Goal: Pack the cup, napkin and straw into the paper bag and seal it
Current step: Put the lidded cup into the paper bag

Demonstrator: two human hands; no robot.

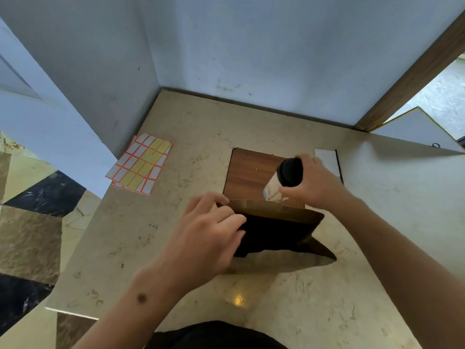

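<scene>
A brown paper bag (281, 212) stands on the table with its mouth open toward me, its inside dark. My left hand (211, 235) grips the bag's left rim and holds it open. My right hand (314, 182) is shut on a paper cup (273, 188) with a black lid, tilted, its base just above the bag's far rim. A white napkin (325, 159) lies flat on the table behind my right hand. The straw is not visible.
A wooden board (251, 170) lies under the cup and behind the bag. Sheets of red-edged white and yellow stickers (141, 165) lie at the table's left. White walls close the back and left. A white box (415, 132) sits at the far right.
</scene>
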